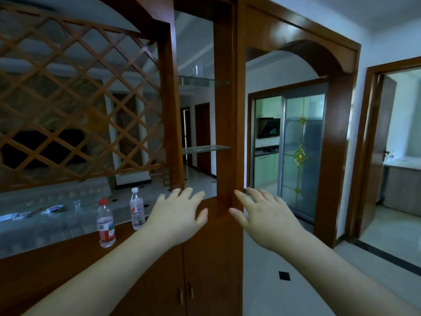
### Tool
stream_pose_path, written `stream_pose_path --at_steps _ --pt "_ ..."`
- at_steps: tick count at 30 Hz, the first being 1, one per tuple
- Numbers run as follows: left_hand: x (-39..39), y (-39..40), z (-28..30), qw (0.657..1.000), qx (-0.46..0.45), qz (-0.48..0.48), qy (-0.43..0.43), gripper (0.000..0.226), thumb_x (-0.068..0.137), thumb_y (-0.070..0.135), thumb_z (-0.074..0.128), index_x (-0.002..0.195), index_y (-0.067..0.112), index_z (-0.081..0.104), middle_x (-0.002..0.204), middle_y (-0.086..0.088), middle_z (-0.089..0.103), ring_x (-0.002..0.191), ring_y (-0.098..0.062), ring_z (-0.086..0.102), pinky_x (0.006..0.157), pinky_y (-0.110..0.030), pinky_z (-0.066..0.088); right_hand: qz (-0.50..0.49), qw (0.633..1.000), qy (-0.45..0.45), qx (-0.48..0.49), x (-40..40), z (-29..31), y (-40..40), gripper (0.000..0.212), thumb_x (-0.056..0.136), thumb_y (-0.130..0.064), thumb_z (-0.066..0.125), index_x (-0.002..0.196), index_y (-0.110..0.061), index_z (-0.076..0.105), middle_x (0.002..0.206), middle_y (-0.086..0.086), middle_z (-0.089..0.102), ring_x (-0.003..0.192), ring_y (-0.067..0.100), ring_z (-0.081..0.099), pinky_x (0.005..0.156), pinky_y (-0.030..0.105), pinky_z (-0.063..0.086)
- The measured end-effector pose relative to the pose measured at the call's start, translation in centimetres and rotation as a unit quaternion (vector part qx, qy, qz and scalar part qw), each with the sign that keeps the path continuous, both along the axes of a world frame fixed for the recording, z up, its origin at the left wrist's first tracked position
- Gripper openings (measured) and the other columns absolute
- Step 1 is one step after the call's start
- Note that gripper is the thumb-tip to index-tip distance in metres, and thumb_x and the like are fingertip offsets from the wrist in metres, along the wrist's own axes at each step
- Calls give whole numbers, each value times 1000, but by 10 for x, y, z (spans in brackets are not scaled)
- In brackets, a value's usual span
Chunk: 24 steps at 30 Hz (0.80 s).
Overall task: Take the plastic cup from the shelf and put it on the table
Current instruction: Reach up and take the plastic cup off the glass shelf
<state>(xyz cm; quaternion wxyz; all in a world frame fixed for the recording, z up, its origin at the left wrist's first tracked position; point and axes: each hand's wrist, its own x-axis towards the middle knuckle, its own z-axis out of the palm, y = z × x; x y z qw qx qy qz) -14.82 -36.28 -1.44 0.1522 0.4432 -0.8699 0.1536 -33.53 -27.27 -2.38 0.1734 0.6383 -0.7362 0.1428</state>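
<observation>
A clear plastic cup (197,69) stands upright on the upper glass shelf (205,82) of a wooden partition cabinet, well above both hands. My left hand (176,216) hovers palm down with fingers spread over the wooden counter (57,263), holding nothing. My right hand (265,218) is raised beside the cabinet's right post, fingers apart and empty. Both hands are far below the cup.
Two water bottles, one with a red cap (106,223) and one with a white cap (137,208), stand on the counter at the left. A lower glass shelf (206,148) sits mid-height. A wooden lattice screen (75,103) fills the left. A kitchen sliding door (300,153) lies ahead right.
</observation>
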Motion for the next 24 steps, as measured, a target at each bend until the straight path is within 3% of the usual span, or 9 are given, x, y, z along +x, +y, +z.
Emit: stream_pose_path --at_steps 9,13,19,24 --pt "-75 -90 6 999 -7 -37 20 60 94 59 21 149 35 23 156 1 34 143 -22 27 114 -52 25 -32 999 20 -25 -70 1 -84 68 90 -65 7 147 -33 22 154 1 32 141 23 26 110 44 24" --pt "-119 -122 14 997 -53 -41 31 61 94 59 21 148 33 28 151 1 42 138 -22 35 110 -49 30 -29 999 27 -33 -115 3 -119 71 88 -64 3 146 -30 27 151 1 37 139 23 30 110 44 24" --pt "-186 -173 30 998 -59 -28 15 61 93 60 21 145 32 35 157 0 32 146 -22 19 117 -55 13 14 998 20 -59 -179 24 -174 68 90 -61 7 143 -29 34 148 -1 42 137 21 32 109 41 24" --pt "-227 -220 47 999 -53 -4 8 62 92 61 22 145 32 36 156 0 34 145 -23 22 117 -53 15 33 997 24 -70 -225 45 -227 62 93 -60 14 144 -29 33 150 1 39 138 23 29 108 42 24"
